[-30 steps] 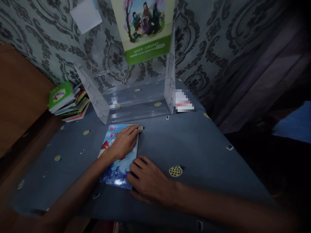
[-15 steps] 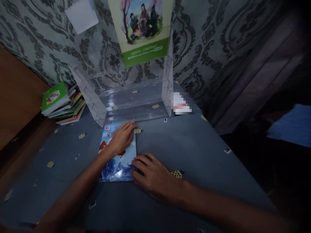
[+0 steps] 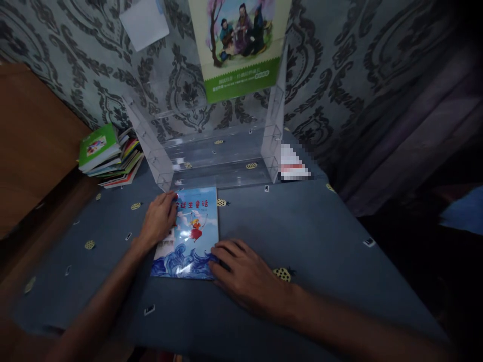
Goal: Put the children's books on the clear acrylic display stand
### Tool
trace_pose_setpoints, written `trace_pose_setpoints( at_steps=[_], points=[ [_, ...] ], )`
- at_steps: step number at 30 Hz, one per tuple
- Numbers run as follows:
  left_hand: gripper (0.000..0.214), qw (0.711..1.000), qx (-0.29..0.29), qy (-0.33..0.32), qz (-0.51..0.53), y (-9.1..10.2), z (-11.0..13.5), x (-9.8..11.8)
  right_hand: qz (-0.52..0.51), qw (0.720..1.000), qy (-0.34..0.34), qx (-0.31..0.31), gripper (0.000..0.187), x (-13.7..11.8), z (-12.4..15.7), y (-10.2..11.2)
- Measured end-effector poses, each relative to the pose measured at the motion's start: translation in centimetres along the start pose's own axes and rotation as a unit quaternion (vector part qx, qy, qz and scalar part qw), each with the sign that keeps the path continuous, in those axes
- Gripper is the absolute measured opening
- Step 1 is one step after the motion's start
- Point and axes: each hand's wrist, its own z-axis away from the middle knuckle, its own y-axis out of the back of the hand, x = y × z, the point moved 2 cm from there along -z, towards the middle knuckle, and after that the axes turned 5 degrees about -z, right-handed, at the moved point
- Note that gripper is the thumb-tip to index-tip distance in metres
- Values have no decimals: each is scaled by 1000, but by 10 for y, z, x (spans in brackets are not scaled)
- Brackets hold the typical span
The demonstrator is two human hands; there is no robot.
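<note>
A thin blue children's book (image 3: 196, 221) lies flat on the dark blue patterned cloth, its cover showing a small red-dressed figure, red lettering and curling waves. My left hand (image 3: 158, 216) rests on the book's upper left edge, fingers stretched forward and hiding part of the title. At the lower right edge, my right hand (image 3: 241, 269) lies with its fingers apart, the tips touching the book's side. Neither hand grips the book. Just beyond the book stands a clear plastic rack (image 3: 222, 173) with stepped shelves.
A green-and-cream book (image 3: 241, 75) stands high on the rack. Several books are piled in a stack (image 3: 113, 156) at the left, near a brown wooden panel (image 3: 33, 136). A blurred-out white item (image 3: 292, 163) lies right of the rack. Patterned wallpaper is behind; the cloth-covered surface (image 3: 309, 231) ends at the right.
My left hand has slid left, from across the cover to the book's left edge, uncovering the title and figure. My right hand stays at the right edge. The whole view has shifted slightly.
</note>
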Motion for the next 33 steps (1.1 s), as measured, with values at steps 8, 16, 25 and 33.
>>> trace_pose_setpoints(
  at_steps=[8, 16, 25, 33],
  points=[
    [37, 1000, -3, 4, 25, -15, 1, -20, -13, 1000, -5, -10, 11, 0, 0, 1],
    [35, 990, -105, 30, -87, 4, -14, 2, -7, 1000, -3, -22, 9, 1, -1, 2],
    [38, 989, -104, -3, -106, 0, -26, 28, -16, 999, -1, -33, 10, 1, -1, 3],
    [40, 987, -111, -80, -84, -4, -40, 48, 6, 999, 7, -37, 11, 1, -1, 4]
  ],
)
